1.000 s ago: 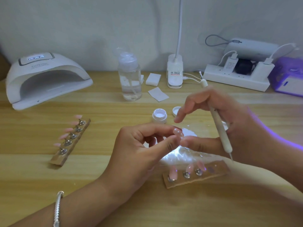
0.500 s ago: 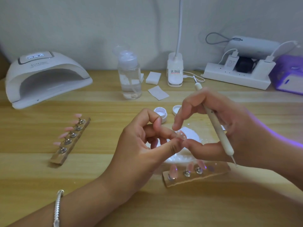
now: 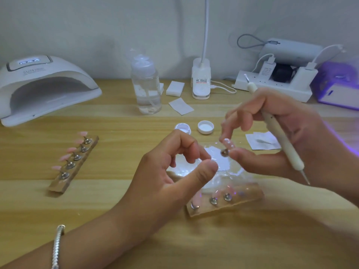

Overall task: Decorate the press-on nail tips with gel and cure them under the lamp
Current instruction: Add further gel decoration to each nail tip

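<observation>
- The nail tip (image 3: 227, 145), glossy translucent pink with small raised dots and mounted on a round metal stud, is located just right of frame centre, over the wood-grain tabletop (image 3: 108, 216).
- It is pinched between the thumb and fingers (image 3: 229, 123) of the right hand (image 3: 303, 129); a slim, matte cream dotting tool (image 3: 279, 141) is also gripped.
- The left hand (image 3: 167, 181) is loosely curled, thumb and forefinger narrowly apart; nothing is held.
- A domed white curing lamp (image 3: 44, 88) is seen at upper left.

Right hand (image 3: 287, 136) pinches nail tip (image 3: 228, 143) between thumb and forefinger, dotting pen (image 3: 281, 140) tucked in same hand. Left hand (image 3: 165, 177) just beside, loosely curled, holding nothing. Wooden holder strip (image 3: 248, 195) toward table (image 3: 116, 191) front edge.
</observation>
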A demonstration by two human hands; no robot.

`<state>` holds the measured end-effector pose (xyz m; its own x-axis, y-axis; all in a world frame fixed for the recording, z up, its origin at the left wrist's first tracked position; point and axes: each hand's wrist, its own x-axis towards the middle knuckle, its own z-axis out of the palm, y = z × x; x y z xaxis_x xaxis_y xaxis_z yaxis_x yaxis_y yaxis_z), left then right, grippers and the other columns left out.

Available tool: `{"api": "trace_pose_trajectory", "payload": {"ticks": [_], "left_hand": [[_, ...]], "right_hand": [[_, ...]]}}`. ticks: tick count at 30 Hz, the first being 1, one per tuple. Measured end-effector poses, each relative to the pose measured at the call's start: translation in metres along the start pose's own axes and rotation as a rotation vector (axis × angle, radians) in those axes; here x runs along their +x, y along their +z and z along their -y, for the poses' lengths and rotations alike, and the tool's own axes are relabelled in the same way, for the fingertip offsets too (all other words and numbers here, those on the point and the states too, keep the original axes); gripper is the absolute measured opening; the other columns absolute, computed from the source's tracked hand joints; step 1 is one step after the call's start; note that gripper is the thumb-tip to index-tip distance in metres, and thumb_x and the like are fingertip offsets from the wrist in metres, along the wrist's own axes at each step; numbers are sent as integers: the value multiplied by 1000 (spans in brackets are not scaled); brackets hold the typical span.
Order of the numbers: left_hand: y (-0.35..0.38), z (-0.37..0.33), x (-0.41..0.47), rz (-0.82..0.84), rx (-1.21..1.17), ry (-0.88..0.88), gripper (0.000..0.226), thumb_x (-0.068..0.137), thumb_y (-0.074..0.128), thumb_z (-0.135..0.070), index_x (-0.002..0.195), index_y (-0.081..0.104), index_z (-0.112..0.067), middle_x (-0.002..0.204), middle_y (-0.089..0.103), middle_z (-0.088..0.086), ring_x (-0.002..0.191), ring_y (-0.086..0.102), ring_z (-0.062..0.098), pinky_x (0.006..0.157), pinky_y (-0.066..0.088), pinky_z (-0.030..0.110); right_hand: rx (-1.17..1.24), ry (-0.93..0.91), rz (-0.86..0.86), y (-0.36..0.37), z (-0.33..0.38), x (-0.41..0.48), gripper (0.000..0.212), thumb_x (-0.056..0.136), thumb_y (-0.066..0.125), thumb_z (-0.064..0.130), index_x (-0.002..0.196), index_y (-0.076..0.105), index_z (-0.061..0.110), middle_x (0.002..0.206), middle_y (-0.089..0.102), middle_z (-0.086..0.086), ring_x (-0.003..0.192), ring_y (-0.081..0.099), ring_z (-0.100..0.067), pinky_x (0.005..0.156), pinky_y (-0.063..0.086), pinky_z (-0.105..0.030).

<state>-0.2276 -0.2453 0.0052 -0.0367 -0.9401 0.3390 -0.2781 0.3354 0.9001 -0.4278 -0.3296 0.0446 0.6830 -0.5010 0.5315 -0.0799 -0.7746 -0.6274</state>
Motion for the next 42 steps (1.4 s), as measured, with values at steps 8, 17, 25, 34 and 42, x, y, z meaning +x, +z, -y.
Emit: {"api": "trace_pose_trajectory", "payload": {"ticks": [8,17,25,34,42], "left_hand": [[12,-3,-4,146,478,93,19,70,68,-42,87,66,-34,99,57,-18,105,51,6,95,35,29],[24,3,-10,151,565,89,10,75,67,-43,84,63,-41,91,54,-20,92,48,0,88,29,18],[24,1,-9,130,593,128,8,81,63,-43,86,65,-39,92,55,-21,91,49,1,86,33,23],[35,0,-7,-66,690,491,8,73,77,-16,71,72,-22,81,70,-14,80,66,10,79,47,36],[8,-7,-6,-195,308,154,3,83,65,-34,85,66,-33,87,69,-19,91,61,9,82,39,12]], "right_hand": [[-89,138,38,0,-18,-53,32,82,76,32,90,45,31,96,69,8,96,64,-25,83,50,-40],[-42,139,18,6,-17,-59,34,78,80,24,85,47,29,93,69,9,101,63,-22,81,51,-32],[-32,143,11,7,-21,-62,31,80,77,30,87,47,30,94,70,9,110,62,-21,86,51,-30],[-47,311,-26,-24,-26,-24,50,95,29,73,113,58,36,94,72,8,91,66,-20,81,48,-35],[-68,511,7,11,-33,12,50,97,44,56,69,64,19,49,59,0,46,51,-9,52,42,-23]]}}
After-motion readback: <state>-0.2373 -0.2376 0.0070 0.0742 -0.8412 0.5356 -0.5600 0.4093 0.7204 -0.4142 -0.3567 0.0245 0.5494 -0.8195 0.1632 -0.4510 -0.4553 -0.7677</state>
